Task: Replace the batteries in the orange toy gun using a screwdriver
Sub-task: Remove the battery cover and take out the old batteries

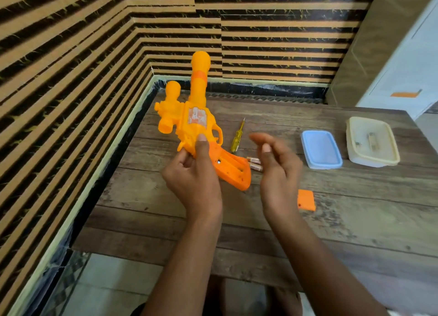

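Wood-plank table [355,220] cornered by striped walls [71,54], left hand [194,173] gripping toy gun [196,107], right hand [277,173] loosely spread, blurred, batteries [254,164] half hidden.

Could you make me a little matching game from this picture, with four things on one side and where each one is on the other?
Things: 1 toy gun; 2 screwdriver; 3 orange cover; 4 blue lid.
Places: A beside the pale container; B held in the left hand; C on the table, nearest the person; D just beyond the two batteries.
Pairs: 1-B; 2-D; 3-C; 4-A.
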Motion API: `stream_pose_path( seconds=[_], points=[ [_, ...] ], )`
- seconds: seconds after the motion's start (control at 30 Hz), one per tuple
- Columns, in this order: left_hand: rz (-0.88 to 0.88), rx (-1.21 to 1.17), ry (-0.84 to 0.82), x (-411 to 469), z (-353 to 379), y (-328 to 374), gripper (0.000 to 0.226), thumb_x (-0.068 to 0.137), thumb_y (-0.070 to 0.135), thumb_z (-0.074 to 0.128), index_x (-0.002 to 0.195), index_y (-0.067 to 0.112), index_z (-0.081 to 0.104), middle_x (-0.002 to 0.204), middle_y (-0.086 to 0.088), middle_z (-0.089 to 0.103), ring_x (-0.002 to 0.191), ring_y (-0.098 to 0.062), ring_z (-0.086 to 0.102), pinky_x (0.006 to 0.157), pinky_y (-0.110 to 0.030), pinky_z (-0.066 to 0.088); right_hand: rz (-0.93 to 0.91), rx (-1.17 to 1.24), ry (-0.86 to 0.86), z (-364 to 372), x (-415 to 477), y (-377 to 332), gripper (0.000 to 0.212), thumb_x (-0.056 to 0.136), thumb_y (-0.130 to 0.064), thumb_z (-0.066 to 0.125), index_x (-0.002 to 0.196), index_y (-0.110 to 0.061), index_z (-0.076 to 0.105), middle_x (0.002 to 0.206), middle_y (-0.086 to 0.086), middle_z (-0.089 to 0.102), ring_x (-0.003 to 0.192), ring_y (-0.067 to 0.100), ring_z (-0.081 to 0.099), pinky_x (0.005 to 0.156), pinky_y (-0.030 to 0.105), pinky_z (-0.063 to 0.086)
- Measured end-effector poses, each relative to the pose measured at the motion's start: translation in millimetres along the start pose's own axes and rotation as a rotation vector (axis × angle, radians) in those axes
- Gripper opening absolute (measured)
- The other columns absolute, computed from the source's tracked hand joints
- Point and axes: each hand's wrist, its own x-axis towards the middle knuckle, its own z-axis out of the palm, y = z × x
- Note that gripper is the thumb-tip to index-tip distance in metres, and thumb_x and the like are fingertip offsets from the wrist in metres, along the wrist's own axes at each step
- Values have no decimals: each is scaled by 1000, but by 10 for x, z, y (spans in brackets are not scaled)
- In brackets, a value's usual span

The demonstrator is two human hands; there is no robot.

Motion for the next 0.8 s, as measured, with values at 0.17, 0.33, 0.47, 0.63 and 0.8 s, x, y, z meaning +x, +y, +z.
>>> stream_pose_path(
  seconds=[0.17, 0.33, 0.47, 0.63, 0.8],
  points=[
    [144, 38, -95, -149, 46, 10, 28, 93, 22, 74, 65, 15, 70, 60, -2, 68, 58, -8, 57, 58, -42, 52, 180, 280, -42, 157, -117, 15, 31, 108, -16, 46, 119, -10, 75, 122, 6, 77, 122, 18, 69, 111, 52, 51],
    [254, 70, -71, -158, 49, -16, 38, 95, 23, 73, 66, -1, 64, 60, -15, 63, 56, -12, 51, 55, -49, 49, 343, 351, 73, 126, -64, 50, 36, 109, -29, 47, 98, -17, 79, 109, 10, 79, 110, 26, 74, 104, 56, 55],
    [358, 118, -111, -160, 78, 26, 47, 94, 18, 74, 57, 9, 46, 50, -3, 49, 50, -2, 39, 48, -30, 36, 438, 458, -77, 166, -175, 60, 42, 112, -26, 43, 109, -2, 77, 108, 25, 77, 106, 37, 74, 97, 50, 56],
    [486, 179, -227, -263, 136, 54, 22, 94, 17, 75, 81, 28, 61, 67, 12, 60, 59, -1, 56, 58, -23, 45, 644, 646, -168, 192, -265, -33, 34, 109, -14, 47, 119, 11, 68, 104, 22, 74, 100, 36, 70, 91, 42, 56],
    [402, 183, -285, -355, 217, 75, 27, 93, 20, 75, 117, 21, 63, 101, 9, 73, 91, -9, 73, 81, -35, 61, 621, 750, -299, 76, -230, -28, 27, 106, -7, 45, 99, -5, 70, 81, 6, 74, 73, 15, 70, 71, 27, 57]
  ],
)
